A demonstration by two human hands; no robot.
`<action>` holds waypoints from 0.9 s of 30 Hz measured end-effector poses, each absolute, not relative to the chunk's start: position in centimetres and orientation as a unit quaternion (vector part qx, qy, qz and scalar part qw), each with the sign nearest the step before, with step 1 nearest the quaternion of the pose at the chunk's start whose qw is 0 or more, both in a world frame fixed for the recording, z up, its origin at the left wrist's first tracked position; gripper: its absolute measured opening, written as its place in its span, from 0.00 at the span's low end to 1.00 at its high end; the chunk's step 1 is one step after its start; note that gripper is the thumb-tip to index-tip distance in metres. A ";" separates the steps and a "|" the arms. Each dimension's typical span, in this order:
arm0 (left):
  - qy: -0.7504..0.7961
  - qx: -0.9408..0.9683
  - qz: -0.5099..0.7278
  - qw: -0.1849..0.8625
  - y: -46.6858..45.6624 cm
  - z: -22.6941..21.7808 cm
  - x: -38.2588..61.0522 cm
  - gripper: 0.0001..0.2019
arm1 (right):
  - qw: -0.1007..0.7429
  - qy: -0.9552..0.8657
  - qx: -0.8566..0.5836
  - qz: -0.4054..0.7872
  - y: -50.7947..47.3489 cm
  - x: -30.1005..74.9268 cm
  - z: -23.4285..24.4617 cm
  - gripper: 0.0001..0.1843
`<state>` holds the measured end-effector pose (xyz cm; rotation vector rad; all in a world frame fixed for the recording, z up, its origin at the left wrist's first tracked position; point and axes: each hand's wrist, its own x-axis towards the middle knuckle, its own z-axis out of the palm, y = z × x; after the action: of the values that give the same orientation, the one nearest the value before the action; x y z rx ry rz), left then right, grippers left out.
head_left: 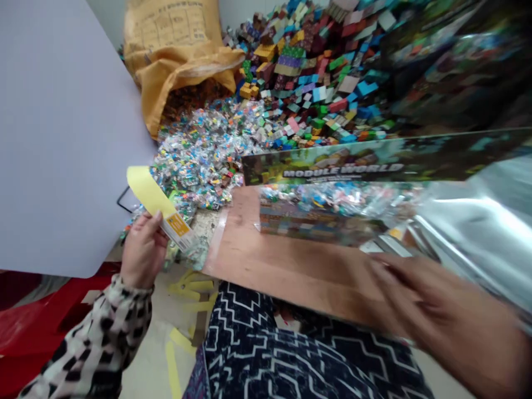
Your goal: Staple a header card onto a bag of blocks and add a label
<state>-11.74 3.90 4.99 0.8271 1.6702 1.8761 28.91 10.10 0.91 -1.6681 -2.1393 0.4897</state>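
My left hand (145, 246) pinches a curling strip of labels (155, 194), yellow on its backing, with an orange-and-white barcode label at its lower end. My right hand (432, 299) is smeared by motion over the right part of a brown board (286, 260) above my lap. Whether its fingers hold anything does not show. On the board, just beyond that hand, lies a clear plastic pack (316, 219) with small bagged pieces and block-pattern sides. A dark printed header card reading "MODULE WORLD" (344, 166) runs along its far edge.
Small clear packets (203, 144) are heaped ahead, with colourful toy bricks (316, 72) piled behind. A yellow sack (174, 39) spills open at the back left. A white panel (62, 133) stands left, red material (50, 316) below it. Yellow paper strips (172, 360) litter the floor; shiny plastic (486, 216) lies right.
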 end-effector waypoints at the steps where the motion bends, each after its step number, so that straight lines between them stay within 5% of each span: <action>1: 0.605 0.290 0.681 0.292 3.1 4.2 -9.3 0.16 | 0.222 -0.776 -0.540 0.239 8.8 27.4 1.2 0.26; 3: 0.568 0.219 0.675 0.417 1.7 2.6 -4.8 0.16 | 0.237 -0.760 -0.473 0.378 6.4 24.2 1.2 0.21; 6: 0.502 0.123 0.676 0.524 0.2 0.6 0.9 0.15 | 0.244 -0.674 -0.437 0.544 4.3 20.6 -0.3 0.29; 11: 0.507 0.176 0.590 0.603 -1.7 -0.5 4.5 0.13 | 0.200 -0.550 -0.384 0.715 3.4 21.0 -1.9 0.14; 14: 0.615 0.353 0.466 0.528 -3.0 0.2 3.5 0.11 | 0.193 -0.576 -0.399 0.687 3.3 23.7 -1.1 0.12; 18: 0.634 0.639 0.390 0.192 -3.3 2.0 2.4 0.03 | 0.140 -0.686 -0.410 0.584 3.0 26.8 0.5 0.09; 20: 0.599 0.711 0.347 0.121 -2.6 2.7 2.7 0.16 | 0.114 -0.732 -0.400 0.539 2.9 27.7 1.3 0.09; 22: 0.563 0.761 0.280 0.157 -1.5 3.1 3.4 0.24 | 0.101 -0.763 -0.384 0.510 3.0 28.2 2.1 0.10; 25: 0.523 0.762 0.202 0.324 -0.3 3.5 4.7 0.08 | 0.088 -0.804 -0.357 0.466 3.3 28.8 3.2 0.11; 27: 0.524 0.714 0.176 0.429 0.0 3.8 5.5 0.09 | 0.080 -0.825 -0.341 0.443 3.6 29.3 3.5 0.12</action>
<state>5.46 0.00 3.80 1.7837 1.3087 0.4384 29.32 3.55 3.54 -1.0210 -2.4682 1.3252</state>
